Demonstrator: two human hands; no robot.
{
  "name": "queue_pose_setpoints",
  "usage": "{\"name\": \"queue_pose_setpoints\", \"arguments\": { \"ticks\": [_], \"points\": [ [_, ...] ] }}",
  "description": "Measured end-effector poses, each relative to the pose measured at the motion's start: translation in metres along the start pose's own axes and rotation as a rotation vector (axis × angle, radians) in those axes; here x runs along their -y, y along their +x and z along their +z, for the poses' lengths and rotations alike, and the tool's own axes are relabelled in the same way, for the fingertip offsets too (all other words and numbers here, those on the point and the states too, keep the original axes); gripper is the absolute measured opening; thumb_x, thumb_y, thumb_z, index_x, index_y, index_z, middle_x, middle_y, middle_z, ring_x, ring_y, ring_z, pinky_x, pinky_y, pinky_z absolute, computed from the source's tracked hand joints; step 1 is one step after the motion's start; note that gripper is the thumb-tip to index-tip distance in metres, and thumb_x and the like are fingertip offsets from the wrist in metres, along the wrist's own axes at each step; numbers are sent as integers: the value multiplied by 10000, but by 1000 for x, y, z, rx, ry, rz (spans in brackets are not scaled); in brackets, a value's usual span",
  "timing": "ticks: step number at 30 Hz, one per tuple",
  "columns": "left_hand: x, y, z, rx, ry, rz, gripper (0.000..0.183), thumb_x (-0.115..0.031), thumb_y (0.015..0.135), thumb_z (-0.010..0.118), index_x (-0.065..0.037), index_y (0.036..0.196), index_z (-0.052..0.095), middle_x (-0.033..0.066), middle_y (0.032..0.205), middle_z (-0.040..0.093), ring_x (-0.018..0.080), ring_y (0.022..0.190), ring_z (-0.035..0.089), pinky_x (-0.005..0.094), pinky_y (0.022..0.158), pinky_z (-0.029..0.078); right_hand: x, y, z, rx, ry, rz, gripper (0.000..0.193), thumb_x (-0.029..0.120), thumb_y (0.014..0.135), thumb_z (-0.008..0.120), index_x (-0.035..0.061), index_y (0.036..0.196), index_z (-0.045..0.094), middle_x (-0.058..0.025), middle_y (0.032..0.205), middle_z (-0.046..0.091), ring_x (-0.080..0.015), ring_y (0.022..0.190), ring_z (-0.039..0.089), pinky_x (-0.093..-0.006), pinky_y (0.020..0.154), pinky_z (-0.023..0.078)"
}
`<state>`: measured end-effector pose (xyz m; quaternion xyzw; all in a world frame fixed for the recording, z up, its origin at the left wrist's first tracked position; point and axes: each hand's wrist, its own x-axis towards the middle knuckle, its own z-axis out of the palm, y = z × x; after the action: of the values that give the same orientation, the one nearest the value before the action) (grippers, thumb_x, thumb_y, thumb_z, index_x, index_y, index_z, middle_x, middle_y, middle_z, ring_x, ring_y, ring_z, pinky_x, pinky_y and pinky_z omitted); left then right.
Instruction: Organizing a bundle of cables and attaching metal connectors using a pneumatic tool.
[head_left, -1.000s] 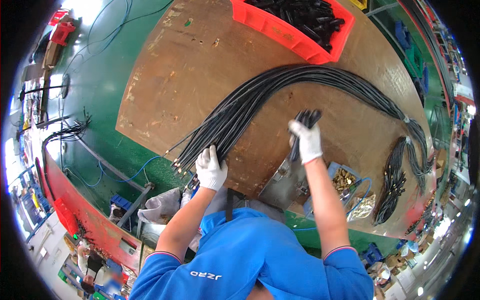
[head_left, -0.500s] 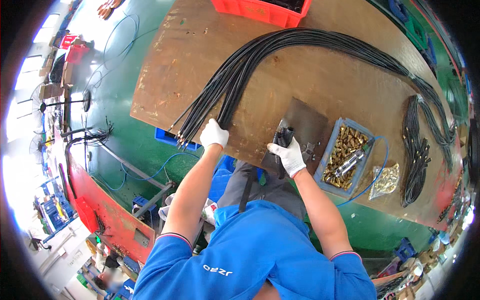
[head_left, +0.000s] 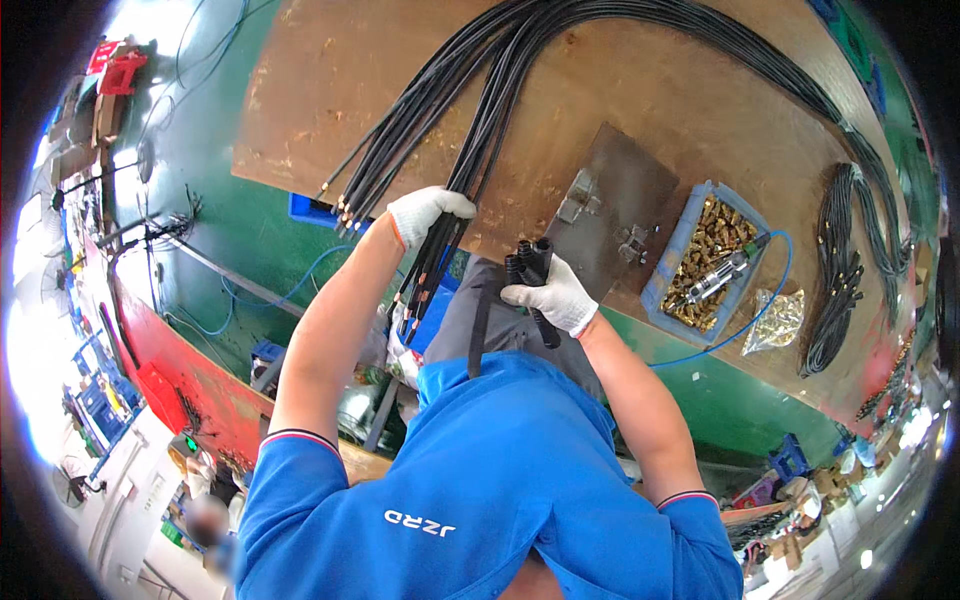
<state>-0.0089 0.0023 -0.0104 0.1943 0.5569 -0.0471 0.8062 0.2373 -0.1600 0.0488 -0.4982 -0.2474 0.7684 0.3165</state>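
My left hand, in a white glove, is closed around part of a bundle of black cables at the table's near edge. Copper-coloured tips of the gripped cables hang past that edge toward me. More cables of the same bundle lie just left of them, their bare tips near the edge. In my gloved right hand are several short black tubes, some with ribbed ends, held in front of my lap. The glove hides the middles of these tubes.
Right of my hands, a dark metal plate carries small metal fixtures. Beside it, a blue bin holds brass fittings with a hosed hand tool on top. Further right lie a clear bag of fittings and another cable bundle.
My left hand has drawn part of the cable bundle toward me, so its ends now hang over the edge. My right hand has come away from the metal plate, still holding the tubes.
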Motion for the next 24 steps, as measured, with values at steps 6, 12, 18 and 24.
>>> {"name": "queue_pose_setpoints", "arguments": {
  "ticks": [6,12,18,24],
  "points": [
    [4,-8,26,19,-37,79,180,-199,849,753,-19,856,750,85,699,692,181,582,648,338,557,534,-15,-24,7,30,71,41,630,173,753,958,43,1273,625,12,1107,640,-132,1043,587,-313,971,486],
    [15,-3,42,-25,-87,248,208,-210,874,735,-5,842,751,70,704,687,163,580,629,311,552,515,-34,-62,-7,118,-45,154,580,123,726,960,57,1196,626,26,1058,626,-108,998,584,-297,936,493],
    [16,-4,67,-63,-156,308,147,-145,885,745,-2,848,743,86,746,699,166,612,639,313,594,545,-47,-95,-18,202,-134,178,539,137,733,969,68,1156,642,32,1045,646,-99,978,593,-314,909,513],
    [21,0,83,-118,-191,378,159,-143,901,738,15,884,741,94,794,712,171,639,640,319,619,558,-50,-110,-17,213,-164,155,560,114,730,968,68,1181,641,22,1058,640,-111,973,589,-307,911,514]
  ]
}}
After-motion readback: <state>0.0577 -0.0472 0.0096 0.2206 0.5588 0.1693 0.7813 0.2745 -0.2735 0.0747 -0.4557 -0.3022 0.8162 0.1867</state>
